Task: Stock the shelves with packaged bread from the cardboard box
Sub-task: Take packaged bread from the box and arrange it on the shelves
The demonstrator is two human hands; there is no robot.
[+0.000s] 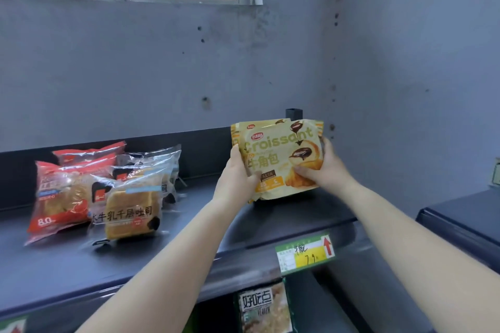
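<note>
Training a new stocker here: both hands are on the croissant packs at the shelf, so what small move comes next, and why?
Probably lower the croissant packs the last bit onto the shelf and let go. The left hand and right hand grip them upright, bottom edge at the shelf, above the price tag.

Yellow packet (281,159) gripped between left hand (238,170) and right hand (322,167): "Croissant" and "牛角包". Well left of the left hand, clear-wrapped toast packet (130,213): "牛乳千层吐司", and just beside it, red packet (58,197): "8.0". Below the right hand, shelf-edge price tag (305,254): red arrow and handwritten "7.9"; under it, lower-shelf packet (263,308): "好吃点".
</note>
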